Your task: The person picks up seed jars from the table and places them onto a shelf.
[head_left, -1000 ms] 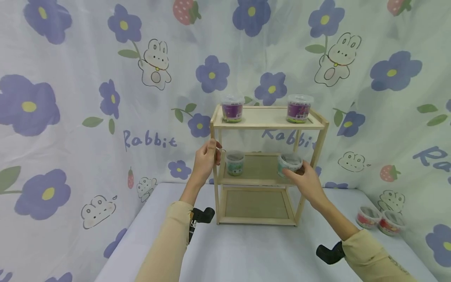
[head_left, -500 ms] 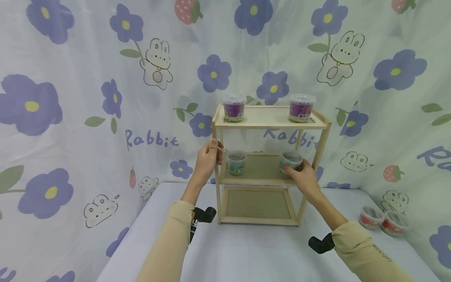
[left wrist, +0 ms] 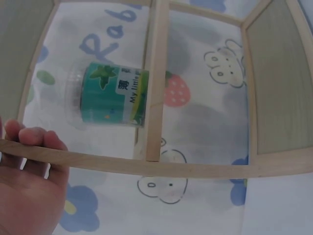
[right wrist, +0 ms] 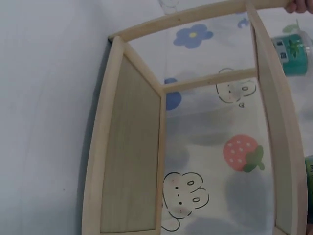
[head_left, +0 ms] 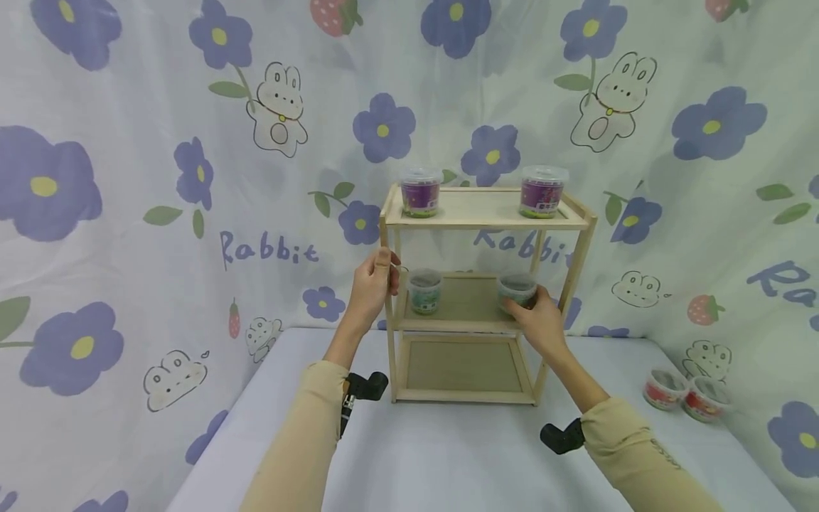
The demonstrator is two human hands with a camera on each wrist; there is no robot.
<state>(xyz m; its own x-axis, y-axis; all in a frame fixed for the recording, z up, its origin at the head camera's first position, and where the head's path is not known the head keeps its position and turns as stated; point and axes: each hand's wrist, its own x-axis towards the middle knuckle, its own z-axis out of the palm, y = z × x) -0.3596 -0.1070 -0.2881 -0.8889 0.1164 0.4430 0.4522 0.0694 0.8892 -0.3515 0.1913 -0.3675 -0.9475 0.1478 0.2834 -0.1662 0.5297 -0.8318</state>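
Observation:
A three-tier wooden shelf rack [head_left: 470, 325] stands on the table. My left hand [head_left: 373, 288] grips its left front post, fingers curled round the wood in the left wrist view. On the middle tier my right hand [head_left: 542, 323] holds a clear plastic tub [head_left: 514, 286] with a green label, from its right side. In the right wrist view only a sliver of that tub [right wrist: 309, 174] shows at the right edge. A matching tub [head_left: 425, 293] sits at the left end of the same tier; its green label with a leaf faces the left wrist view.
Two lidded tubs with purple labels, one at the left [head_left: 420, 195] and one at the right [head_left: 541, 194], stand on the top tier. Two red-labelled tubs [head_left: 665, 390] sit together at the table's right. A patterned curtain [head_left: 147, 299] hangs behind.
My right hand has shifted the green-labelled tub slightly left along the middle tier, and the right forearm has moved left with it. The left hand keeps its grip on the post.

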